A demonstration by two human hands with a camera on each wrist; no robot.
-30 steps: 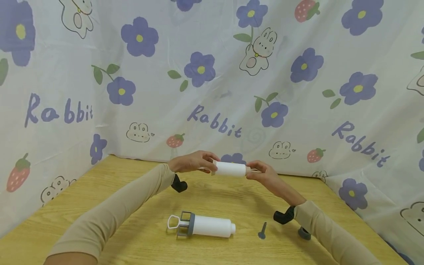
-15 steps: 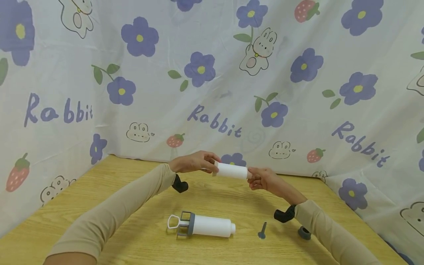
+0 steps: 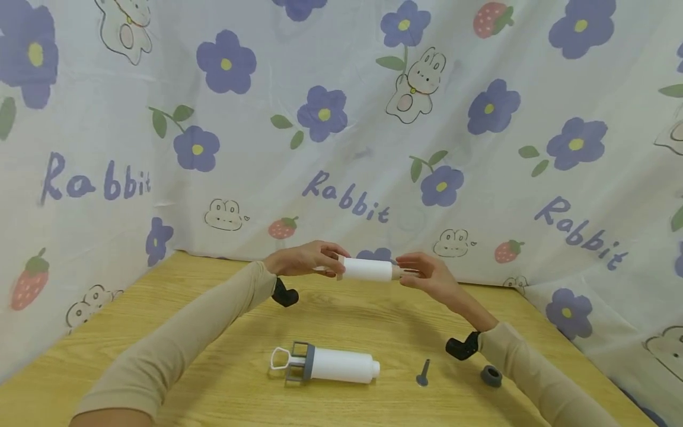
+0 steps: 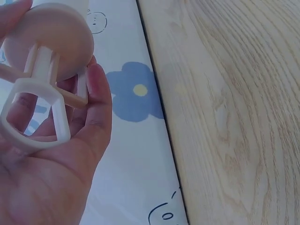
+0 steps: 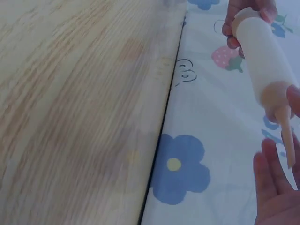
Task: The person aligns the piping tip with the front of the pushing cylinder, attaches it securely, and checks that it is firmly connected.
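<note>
Since a second ago your hands have lifted the tube (image 3: 367, 270) slightly. Your left hand (image 3: 304, 260) grips its handle end, fingers curled round. Your right hand (image 3: 427, 274) pinches the nozzle end, which half a second ago sat lower. The tube is held level above the table's (image 3: 213, 332) far edge, near the curtain (image 3: 341, 118). Second tube (image 3: 333, 363), pin (image 3: 423, 372) and ring (image 3: 491, 376) lie below, well apart, with bare wood left of them.

Head view high over table (image 3: 224, 356); both wrist views close, sharing white tube (image 3: 368, 270).
</note>
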